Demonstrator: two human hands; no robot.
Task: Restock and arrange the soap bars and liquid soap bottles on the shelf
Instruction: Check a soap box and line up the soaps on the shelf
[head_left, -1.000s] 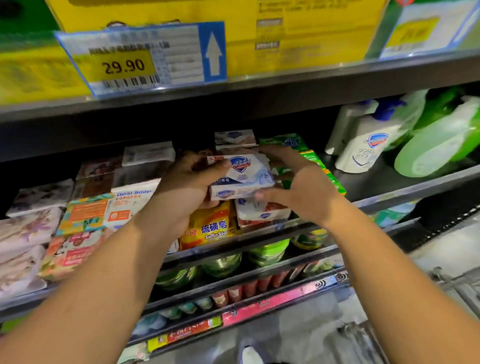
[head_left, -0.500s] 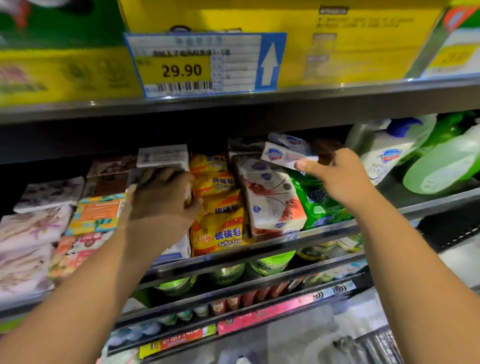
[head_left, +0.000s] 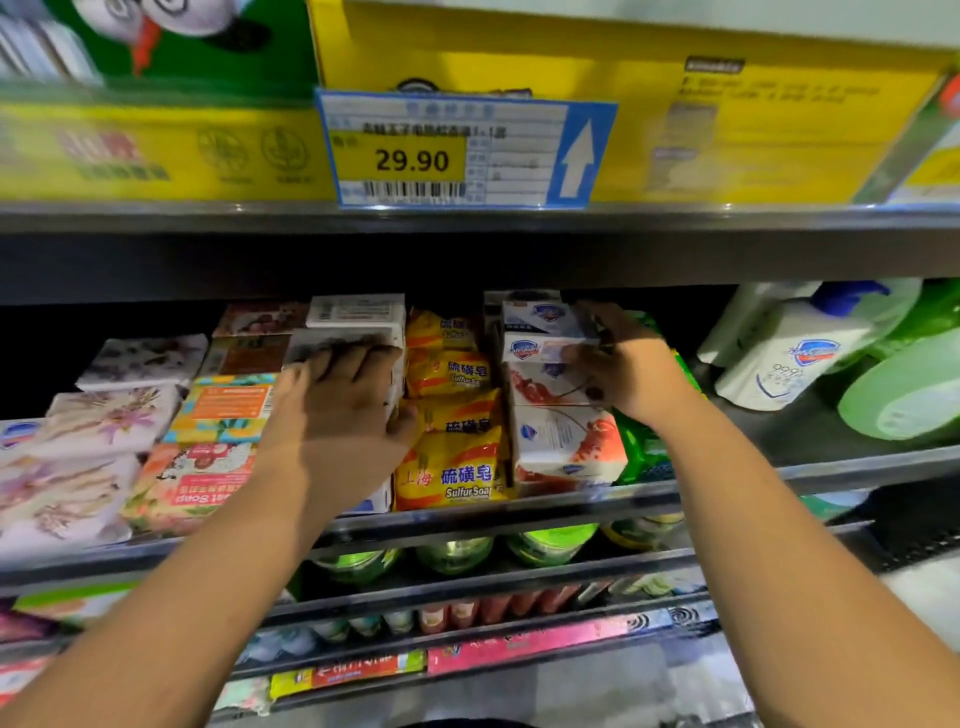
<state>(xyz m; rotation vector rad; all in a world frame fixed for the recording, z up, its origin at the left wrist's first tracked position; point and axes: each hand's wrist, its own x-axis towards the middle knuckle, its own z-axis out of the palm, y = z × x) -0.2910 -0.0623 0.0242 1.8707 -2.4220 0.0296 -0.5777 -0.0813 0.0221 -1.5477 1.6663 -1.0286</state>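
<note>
My right hand (head_left: 626, 366) pinches a white soap box with a blue shield logo (head_left: 535, 349) at the back of a stack of white soap boxes (head_left: 563, 447). My left hand (head_left: 340, 415) lies flat, fingers spread, on a column of white soap boxes (head_left: 356, 312). Yellow sulfur soap packs (head_left: 452, 467) fill the row between my hands. Green soap packs (head_left: 641, 449) sit under my right wrist. White pump bottles of liquid soap (head_left: 789, 358) and green refill pouches (head_left: 904, 389) lie tilted at the right of the shelf (head_left: 727, 491).
Floral and orange soap boxes (head_left: 202, 467) fill the shelf's left part. The upper shelf's edge carries a 29.90 price tag (head_left: 457, 153), with yellow cartons (head_left: 727, 119) above it. Lower shelves hold green-lidded jars (head_left: 550, 540) and small packets.
My right hand carried the shield-logo soap box from in front of me to the back of the white stack. My left hand let go of it and moved left onto the white box column.
</note>
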